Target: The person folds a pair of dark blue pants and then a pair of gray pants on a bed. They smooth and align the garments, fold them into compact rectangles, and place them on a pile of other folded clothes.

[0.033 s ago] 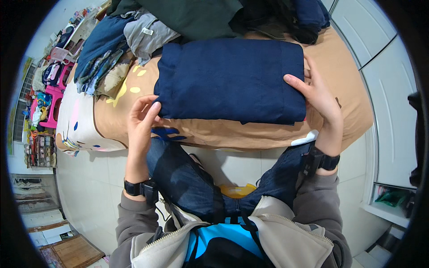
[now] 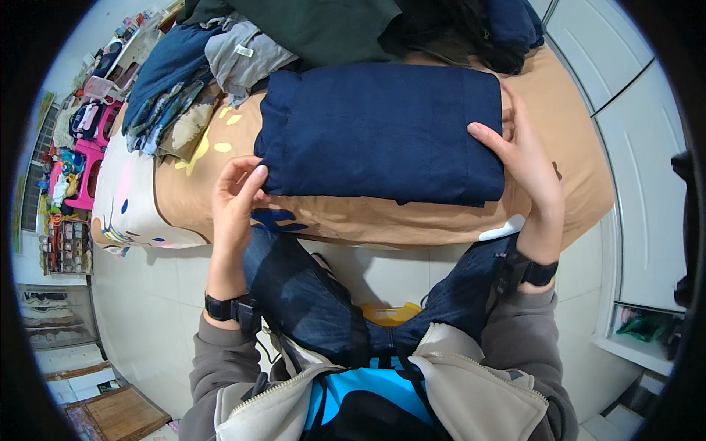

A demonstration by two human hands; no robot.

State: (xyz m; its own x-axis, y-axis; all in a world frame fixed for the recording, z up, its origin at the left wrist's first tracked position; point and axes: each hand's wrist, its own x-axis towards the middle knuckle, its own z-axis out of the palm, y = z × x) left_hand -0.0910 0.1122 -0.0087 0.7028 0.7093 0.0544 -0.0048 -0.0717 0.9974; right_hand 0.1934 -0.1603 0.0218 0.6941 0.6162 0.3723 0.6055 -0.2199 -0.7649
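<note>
A folded navy-blue garment (image 2: 375, 136) lies flat in a neat rectangle near the front edge of the bed (image 2: 331, 220). My left hand (image 2: 237, 191) is at its lower left corner, thumb and fingers closed on the edge of the cloth. At the right end, my right hand (image 2: 521, 151) has its thumb on top, with the fingers curled round the side and partly hidden. What kind of garment it is does not show in its folded state.
Behind it lie a grey garment (image 2: 246, 59), a blue one (image 2: 165, 66), camouflage-patterned cloth (image 2: 190, 128) and a large dark green piece (image 2: 316, 29). White cabinet doors (image 2: 640, 184) stand at right. Left are pink stools (image 2: 90, 169). Below, a yellow seat (image 2: 393, 314) shows between my legs.
</note>
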